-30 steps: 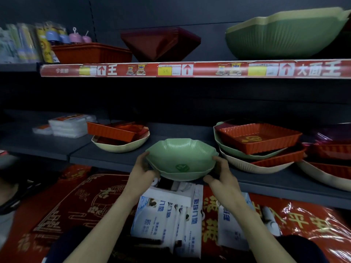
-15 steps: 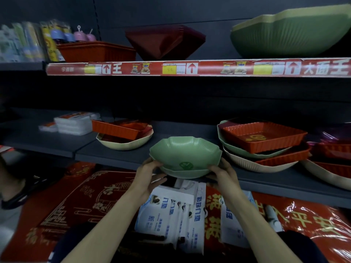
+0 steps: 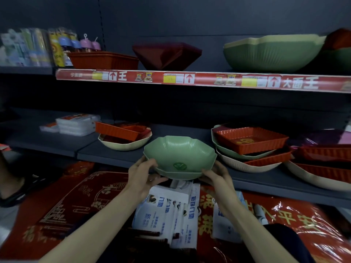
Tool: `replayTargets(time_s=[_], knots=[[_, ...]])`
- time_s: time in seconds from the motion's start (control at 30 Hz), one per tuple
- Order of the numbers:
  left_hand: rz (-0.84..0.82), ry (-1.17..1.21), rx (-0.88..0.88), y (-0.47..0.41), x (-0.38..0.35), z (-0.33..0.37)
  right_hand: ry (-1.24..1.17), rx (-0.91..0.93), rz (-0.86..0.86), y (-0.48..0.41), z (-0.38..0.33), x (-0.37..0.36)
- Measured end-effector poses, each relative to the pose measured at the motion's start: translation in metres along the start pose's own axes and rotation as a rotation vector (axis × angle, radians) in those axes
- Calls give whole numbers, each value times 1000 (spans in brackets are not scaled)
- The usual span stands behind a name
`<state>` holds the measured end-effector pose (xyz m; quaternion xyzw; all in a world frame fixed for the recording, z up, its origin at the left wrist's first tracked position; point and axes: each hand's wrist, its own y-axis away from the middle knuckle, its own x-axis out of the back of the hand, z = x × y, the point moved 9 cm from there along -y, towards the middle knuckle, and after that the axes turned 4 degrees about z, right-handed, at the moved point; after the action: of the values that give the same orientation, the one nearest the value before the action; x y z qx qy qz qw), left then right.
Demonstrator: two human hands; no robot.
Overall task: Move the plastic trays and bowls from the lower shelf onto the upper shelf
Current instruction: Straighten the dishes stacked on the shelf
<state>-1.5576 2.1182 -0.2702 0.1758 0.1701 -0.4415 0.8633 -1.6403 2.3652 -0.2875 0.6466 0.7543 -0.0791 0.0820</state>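
A green scalloped plastic bowl [image 3: 179,155] with a round sticker sits tilted toward me in front of the lower shelf [image 3: 114,155]. My left hand [image 3: 145,175] grips its left rim and underside. My right hand [image 3: 218,177] holds its right underside, fingers partly hidden by the bowl. On the lower shelf stand a cream bowl with red trays [image 3: 124,135] at left and a stack of bowls topped by a red tray [image 3: 248,138] at right. The upper shelf [image 3: 190,78] carries a red tray [image 3: 103,59], a dark red bowl [image 3: 167,56] and a large green bowl [image 3: 271,52].
More red trays in a cream bowl [image 3: 322,164] lie at the far right of the lower shelf. White packs [image 3: 76,123] sit at its left. Bottles and packets [image 3: 43,46] crowd the upper shelf's left end. Red banners and blue-white packets [image 3: 167,211] lie below.
The green bowl has risen a little and tipped more toward me, held in both hands. My view has shifted upward, so the shelves sit lower in frame.
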Motion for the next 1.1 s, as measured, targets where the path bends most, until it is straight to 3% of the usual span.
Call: replayTargets(time_s=[0.23, 0.43, 0.73, 1.1], knots=[[-91, -21, 1, 40, -2, 38, 155, 135, -279, 37, -70, -5], [-203, -64, -48, 87, -19, 77, 198, 233, -378, 64, -117, -2], [-303, -29, -81, 136, -47, 132, 191, 423, -305, 118, -201, 6], [-364, -11, -289, 184, -100, 201, 197, 639, -245, 163, -292, 18]])
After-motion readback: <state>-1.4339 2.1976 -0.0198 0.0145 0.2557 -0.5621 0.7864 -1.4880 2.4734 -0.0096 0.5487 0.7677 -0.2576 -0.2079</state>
